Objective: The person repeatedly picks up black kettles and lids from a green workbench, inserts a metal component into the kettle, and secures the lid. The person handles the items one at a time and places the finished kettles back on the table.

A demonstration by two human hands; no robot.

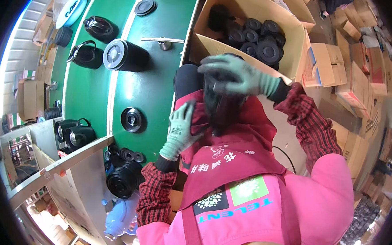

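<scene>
A glossy black jug [221, 101] lies on my lap over the dark red apron [233, 158]. My right hand [238, 76], in a pale green glove, is closed over the jug's far end, with the fingers curved across it. That end is partly hidden under the glove. To the left of the jug is my left hand [178, 130], gloved the same way. Its fingers are apart and nothing is in them; the thumb points toward the jug.
Across the green workbench [128, 97] are a round black lid [133, 119], a large black canister [126, 55], black jugs [86, 55] and a metal rod [161, 40]. Ahead on the right stands a carton [290, 68] of several black round parts [270, 51]. A metal rail [59, 169] runs at left.
</scene>
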